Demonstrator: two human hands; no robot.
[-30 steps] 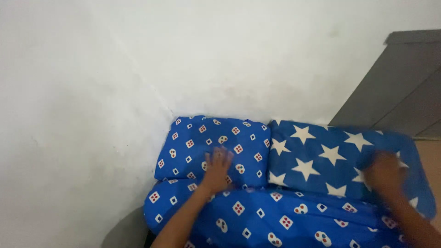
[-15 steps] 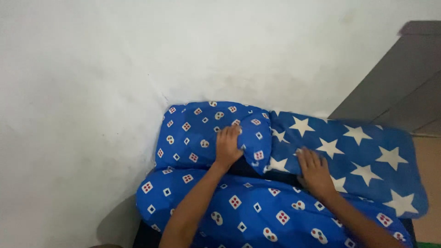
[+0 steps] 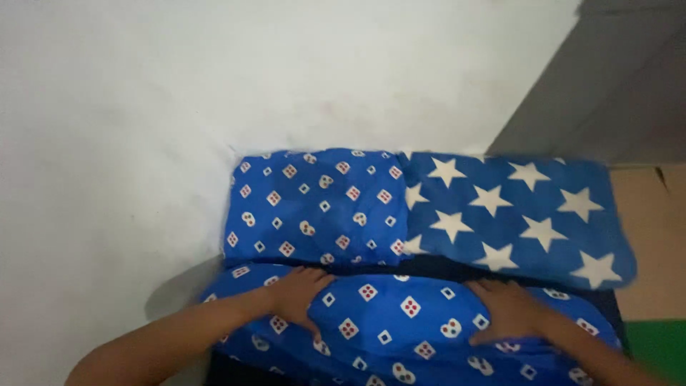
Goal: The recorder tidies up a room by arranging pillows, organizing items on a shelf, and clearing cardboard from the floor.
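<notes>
Two blue pillows lie side by side against a white wall. The left pillow (image 3: 314, 207) has small white squares and ovals with red dots; the right pillow (image 3: 514, 211) has white stars. In front of them lies a long blue bolster (image 3: 400, 322) with the same squares pattern. My left hand (image 3: 300, 294) rests flat on the bolster's left part, fingers spread. My right hand (image 3: 509, 311) presses on its right part, fingers curved over the fabric.
The white wall (image 3: 214, 93) meets in a corner at the left of the pillows. A grey panel (image 3: 607, 78) stands at the upper right. A tan surface (image 3: 654, 243) and a green patch (image 3: 657, 347) show at the right edge.
Both hands came off the two pillows and moved down onto the bolster. The left pillow, lifted at its corner before, now lies flat. The view shifted slightly.
</notes>
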